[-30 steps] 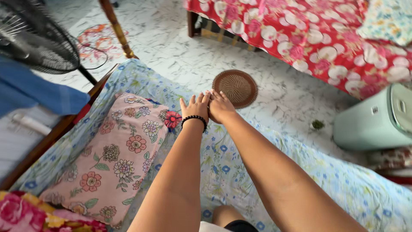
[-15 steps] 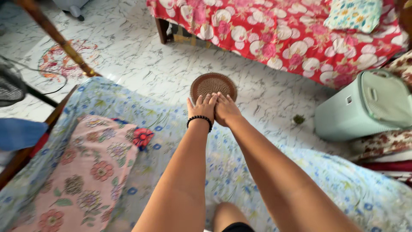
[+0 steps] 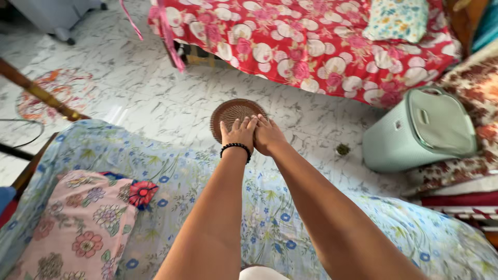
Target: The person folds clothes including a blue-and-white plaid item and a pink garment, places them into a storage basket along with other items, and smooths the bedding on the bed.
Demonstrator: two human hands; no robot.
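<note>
Left hand, a black bead bracelet on its wrist, lies flat with fingers stretched out and grasping nothing, palm down at the far edge of the blue floral bedsheet. Right hand presses against it side by side, likewise flat and released. Pink flowered pillow lies on the sheet at 8 o'clock from the hands. Round woven brown mat sits on the marble floor at 12 o'clock, just beyond the fingertips. Red floral bed stands at 1 o'clock, and a pale green lidded bin at 3 o'clock
</note>
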